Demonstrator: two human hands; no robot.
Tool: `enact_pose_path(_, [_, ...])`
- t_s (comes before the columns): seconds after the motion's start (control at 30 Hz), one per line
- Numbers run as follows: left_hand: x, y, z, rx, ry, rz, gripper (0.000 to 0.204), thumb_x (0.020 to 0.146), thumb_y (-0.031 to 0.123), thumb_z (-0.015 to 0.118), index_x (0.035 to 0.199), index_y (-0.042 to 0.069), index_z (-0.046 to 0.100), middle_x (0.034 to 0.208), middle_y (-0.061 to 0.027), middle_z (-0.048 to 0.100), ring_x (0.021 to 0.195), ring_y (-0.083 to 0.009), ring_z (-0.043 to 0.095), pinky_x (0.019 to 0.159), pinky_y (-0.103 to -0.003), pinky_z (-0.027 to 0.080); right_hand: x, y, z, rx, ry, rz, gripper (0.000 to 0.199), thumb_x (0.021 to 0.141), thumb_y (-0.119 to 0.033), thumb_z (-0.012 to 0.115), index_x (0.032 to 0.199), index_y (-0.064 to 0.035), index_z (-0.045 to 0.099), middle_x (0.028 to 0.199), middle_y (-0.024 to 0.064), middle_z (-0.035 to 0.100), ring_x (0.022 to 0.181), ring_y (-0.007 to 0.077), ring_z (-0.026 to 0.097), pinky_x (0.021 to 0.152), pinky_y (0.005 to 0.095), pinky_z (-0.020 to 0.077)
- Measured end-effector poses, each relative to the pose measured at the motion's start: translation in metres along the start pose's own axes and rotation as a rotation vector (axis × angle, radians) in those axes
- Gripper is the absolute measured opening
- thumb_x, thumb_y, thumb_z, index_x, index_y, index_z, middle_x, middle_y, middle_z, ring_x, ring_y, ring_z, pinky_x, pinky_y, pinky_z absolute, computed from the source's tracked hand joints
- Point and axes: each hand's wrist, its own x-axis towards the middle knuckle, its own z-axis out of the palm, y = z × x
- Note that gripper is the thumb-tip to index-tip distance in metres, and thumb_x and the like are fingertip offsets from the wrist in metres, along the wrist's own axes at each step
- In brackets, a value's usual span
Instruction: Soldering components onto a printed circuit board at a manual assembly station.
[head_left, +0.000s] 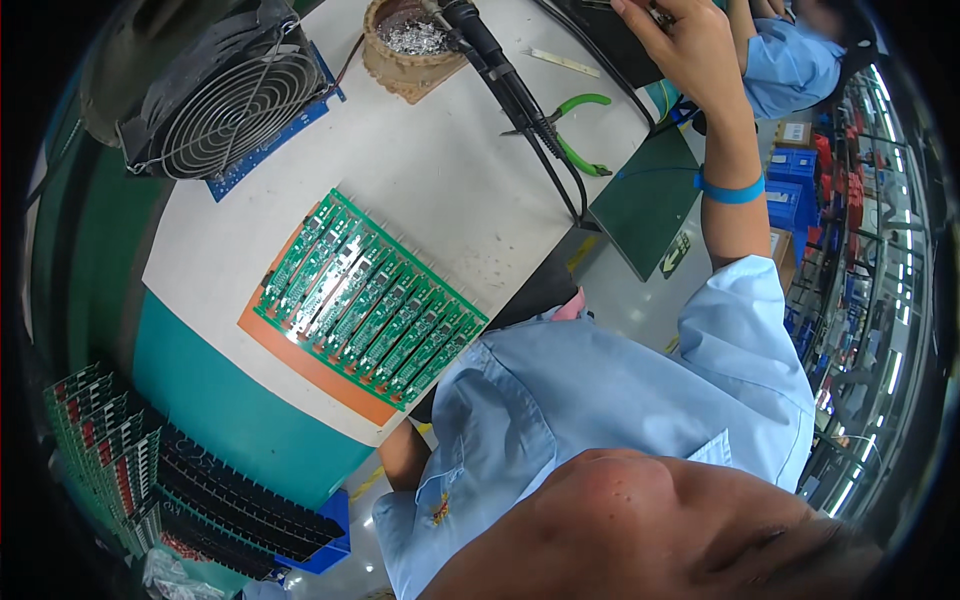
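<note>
My right hand (690, 40) is at the upper edge of the view, with a blue band (733, 190) round its wrist. Its thumb and fingers are curled together over a dark surface, and the frame edge cuts them off; what they hold is too small to make out. My left forearm (402, 455) goes behind the table edge, which hides the hand. Nearest to that arm lies a green circuit board panel (375, 300), made of several narrow boards side by side, on an orange sheet (318, 365). Green-handled cutters (583, 150) lie below my right hand.
A fan with a wire guard (240, 115) stands at the far left, beside a brown pot with silvery scraps (415, 40). A black cabled tool (500, 75) crosses the white table (440, 160). Racked boards (105, 450) stand lower left. Another person's sleeve (790, 65) shows upper right.
</note>
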Motion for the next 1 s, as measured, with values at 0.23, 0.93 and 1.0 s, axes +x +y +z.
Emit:
enact_pose_path(0.23, [-0.003, -0.011, 0.003, -0.022, 0.006, -0.007, 0.082, 0.094, 0.076, 0.016, 0.158, 0.028, 0.026, 0.161, -0.0067, 0.031, 0.144, -0.0364, 0.033, 0.112, -0.062, 0.029, 0.006, -0.004, 0.0, -0.015, -0.012, 0.021, 0.013, 0.083, -0.01, 0.067, 0.089, 0.0006, 0.071, 0.073, 0.0114, 0.061, 0.068, 0.0263, 0.055, 0.066, 0.0335, 0.0462])
enact_pose_path(0.93, [-0.005, -0.043, -0.027, -0.707, -0.18, -0.065, 0.073, 0.1, 0.066, 0.019, 0.154, 0.02, 0.037, 0.146, -0.0127, 0.051, 0.122, -0.0318, 0.057, 0.088, -0.053, 0.052, 0.013, -0.013, 0.0, -0.262, -0.122, -0.013, 0.014, 0.089, -0.012, 0.062, 0.081, -0.001, 0.059, 0.076, 0.0135, 0.059, 0.071, 0.0304, 0.055, 0.069, 0.0367, 0.0467])
enact_pose_path(1.0, [0.002, -0.053, -0.031, -0.904, -0.289, -0.105, 0.072, 0.101, 0.065, 0.02, 0.154, 0.02, 0.038, 0.144, -0.0133, 0.053, 0.12, -0.0314, 0.06, 0.086, -0.052, 0.055, 0.015, -0.018, -0.001, -0.298, -0.135, -0.006, 0.015, 0.089, -0.012, 0.062, 0.08, -0.0011, 0.058, 0.076, 0.0137, 0.059, 0.071, 0.0308, 0.055, 0.069, 0.037, 0.0468])
